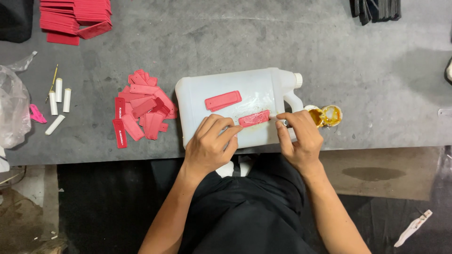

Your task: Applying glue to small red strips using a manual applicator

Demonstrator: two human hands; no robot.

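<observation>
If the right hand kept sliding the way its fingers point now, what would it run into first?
The right hand points left along the white jug. It would first meet the red strip already at its fingertips, then probably the left hand pinning that strip, though height is hard to judge.

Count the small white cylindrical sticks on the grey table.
4: three small white cylindrical sticks upright side by side at far left, one slanted below them. The plastic bag may hide more.

Single head view, looking straight down, close over grey table (376, 70).
</observation>
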